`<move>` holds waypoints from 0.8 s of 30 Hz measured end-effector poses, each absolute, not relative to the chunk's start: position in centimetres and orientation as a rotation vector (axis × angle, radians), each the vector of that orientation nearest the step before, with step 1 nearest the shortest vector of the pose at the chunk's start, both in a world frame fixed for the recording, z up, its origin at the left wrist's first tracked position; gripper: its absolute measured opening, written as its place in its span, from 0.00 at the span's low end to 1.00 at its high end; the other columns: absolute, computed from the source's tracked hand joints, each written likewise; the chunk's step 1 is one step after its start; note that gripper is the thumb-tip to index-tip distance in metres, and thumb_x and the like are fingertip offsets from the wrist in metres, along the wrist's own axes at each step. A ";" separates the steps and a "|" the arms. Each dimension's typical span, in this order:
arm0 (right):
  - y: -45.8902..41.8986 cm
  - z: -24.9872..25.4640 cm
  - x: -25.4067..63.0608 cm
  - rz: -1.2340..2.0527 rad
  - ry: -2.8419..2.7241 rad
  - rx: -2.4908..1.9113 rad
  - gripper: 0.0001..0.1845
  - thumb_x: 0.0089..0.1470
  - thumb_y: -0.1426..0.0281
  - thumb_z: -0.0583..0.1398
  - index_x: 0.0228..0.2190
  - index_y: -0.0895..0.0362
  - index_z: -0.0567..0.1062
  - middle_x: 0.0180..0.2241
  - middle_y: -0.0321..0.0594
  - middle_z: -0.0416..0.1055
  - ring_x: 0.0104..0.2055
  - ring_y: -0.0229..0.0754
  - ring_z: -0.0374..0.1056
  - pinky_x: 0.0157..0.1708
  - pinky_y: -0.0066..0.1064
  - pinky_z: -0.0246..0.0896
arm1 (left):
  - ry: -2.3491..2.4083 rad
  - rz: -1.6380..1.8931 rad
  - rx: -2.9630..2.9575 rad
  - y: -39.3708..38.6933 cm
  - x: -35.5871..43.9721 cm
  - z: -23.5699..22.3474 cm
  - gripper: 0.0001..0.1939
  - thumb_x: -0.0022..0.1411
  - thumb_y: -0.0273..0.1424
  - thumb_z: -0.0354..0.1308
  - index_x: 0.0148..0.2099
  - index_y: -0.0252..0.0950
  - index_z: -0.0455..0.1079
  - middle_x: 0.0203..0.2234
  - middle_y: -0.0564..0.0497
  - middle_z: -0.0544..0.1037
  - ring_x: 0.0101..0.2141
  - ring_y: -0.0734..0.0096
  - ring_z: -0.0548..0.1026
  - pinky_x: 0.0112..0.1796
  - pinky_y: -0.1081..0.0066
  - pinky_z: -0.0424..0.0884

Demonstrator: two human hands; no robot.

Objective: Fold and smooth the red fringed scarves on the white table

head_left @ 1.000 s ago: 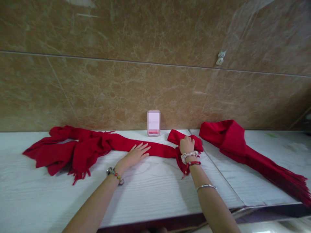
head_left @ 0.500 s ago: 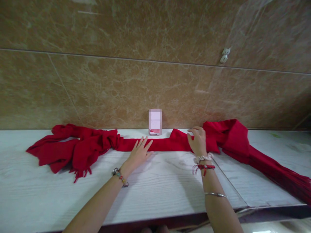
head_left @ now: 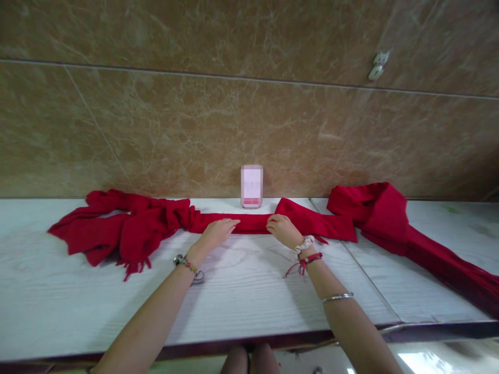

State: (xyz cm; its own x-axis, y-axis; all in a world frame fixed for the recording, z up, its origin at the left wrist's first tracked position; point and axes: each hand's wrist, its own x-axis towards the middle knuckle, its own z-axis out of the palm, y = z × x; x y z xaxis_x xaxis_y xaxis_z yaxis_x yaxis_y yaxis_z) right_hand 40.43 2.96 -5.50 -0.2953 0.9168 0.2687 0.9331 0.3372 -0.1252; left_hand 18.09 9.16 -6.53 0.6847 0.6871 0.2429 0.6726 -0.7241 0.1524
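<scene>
A long red scarf (head_left: 253, 224) lies across the white table along the wall. Its left part is a crumpled heap (head_left: 105, 236) with a short fringe. A narrow folded strip runs through the middle, and a looped fold (head_left: 384, 208) with a fringed tail lies at the right. My left hand (head_left: 215, 234) rests on the strip, its fingers stretched to the right and close together. My right hand (head_left: 286, 231) has its fingers curled down on the strip beside a raised fold; its fingertips appear closed on the cloth. The undersides of both hands are hidden.
A phone (head_left: 251, 186) with a blurred screen leans against the brown tiled wall (head_left: 175, 130) behind the scarf. A small white cat-shaped hook (head_left: 378, 65) is on the wall. The white table (head_left: 249, 296) ends at a dark front edge, with my knees below.
My right hand has moved left along the scarf, toward my left hand. The spread fingers of my left hand have come together. The view has shifted slightly.
</scene>
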 end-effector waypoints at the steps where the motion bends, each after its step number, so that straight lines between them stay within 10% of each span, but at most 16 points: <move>1: 2.9 -5.4 40.4 -0.064 -2.294 -1.635 0.10 0.53 0.77 0.54 0.28 0.60 0.75 0.36 0.43 0.71 0.41 0.41 0.64 0.45 0.34 0.55 | 1.148 0.474 2.826 9.3 18.1 -6.6 0.17 0.61 0.25 0.46 0.51 0.33 0.65 0.46 0.45 0.72 0.44 0.66 0.71 0.46 0.66 0.65; 13: 1.7 -3.7 42.7 0.483 -2.134 -1.370 0.10 0.52 0.69 0.53 0.23 0.58 0.70 0.26 0.36 0.68 0.30 0.36 0.64 0.34 0.28 0.60 | 0.852 0.771 2.604 8.0 17.4 -4.5 0.17 0.60 0.26 0.45 0.51 0.35 0.63 0.37 0.49 0.75 0.37 0.70 0.72 0.41 0.71 0.67; 24: 2.2 -5.3 40.4 0.213 -2.180 -1.374 0.08 0.42 0.83 0.57 0.21 0.59 0.71 0.32 0.38 0.64 0.34 0.36 0.64 0.39 0.29 0.60 | 0.650 0.593 2.742 6.9 18.0 -4.2 0.11 0.51 0.17 0.46 0.29 0.34 0.67 0.36 0.49 0.71 0.36 0.71 0.69 0.40 0.72 0.64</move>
State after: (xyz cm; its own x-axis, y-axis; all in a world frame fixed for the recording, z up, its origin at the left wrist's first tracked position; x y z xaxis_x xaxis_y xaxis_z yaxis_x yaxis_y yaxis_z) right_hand 40.43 2.16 -5.34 -0.3274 0.8719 0.3641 0.7851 0.4654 -0.4087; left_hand 18.04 6.93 -4.21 0.8166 0.4758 0.3268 0.3690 -0.8656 0.3383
